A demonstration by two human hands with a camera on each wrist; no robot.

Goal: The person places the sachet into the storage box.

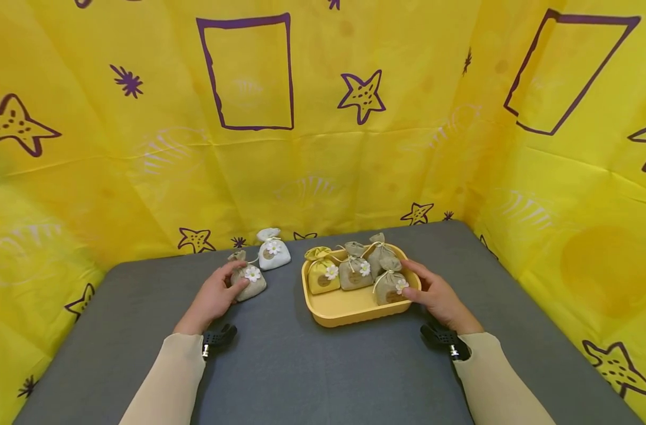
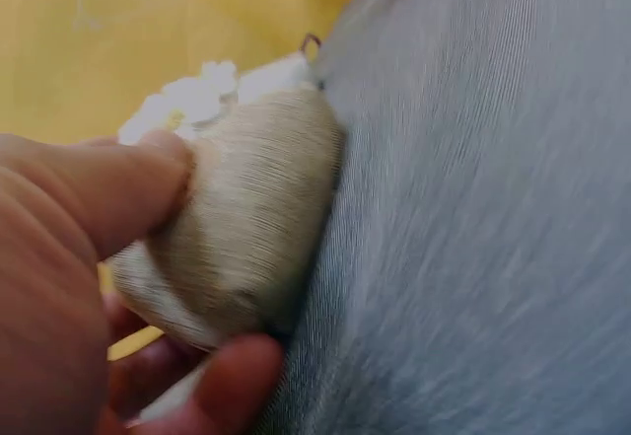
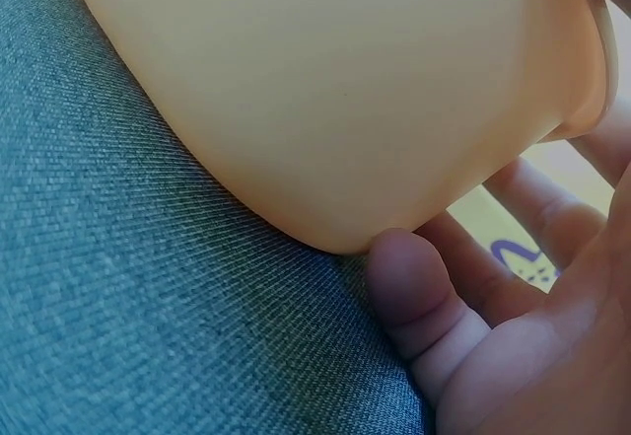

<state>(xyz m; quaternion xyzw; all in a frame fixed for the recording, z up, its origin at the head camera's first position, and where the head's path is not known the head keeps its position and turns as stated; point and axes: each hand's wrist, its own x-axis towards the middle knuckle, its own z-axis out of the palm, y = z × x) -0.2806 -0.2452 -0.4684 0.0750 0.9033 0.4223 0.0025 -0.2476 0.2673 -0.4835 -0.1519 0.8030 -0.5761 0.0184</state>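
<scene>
My left hand [image 1: 218, 292] grips a beige drawstring sachet [image 2: 261, 188] with a white daisy on its front, low over the table at the left. Just behind it stands a white sachet [image 1: 274, 252], also with a daisy. At the right, my right hand [image 1: 434, 293] holds the end of a yellow-orange tray [image 3: 325, 90], its lower fingers against the outer wall. Its thumb reaches over the rim beside a grey-beige sachet [image 1: 388, 288]. The tray also holds a yellow sachet [image 1: 323, 274] and two greyish ones [image 1: 351, 273], leaning upright along the back.
A dark grey cloth covers the table [image 1: 312, 372]. Yellow curtains [image 1: 317, 165] with purple starfish and frame drawings rise behind it and on both sides. Each wrist carries a black strap device [image 1: 220, 335].
</scene>
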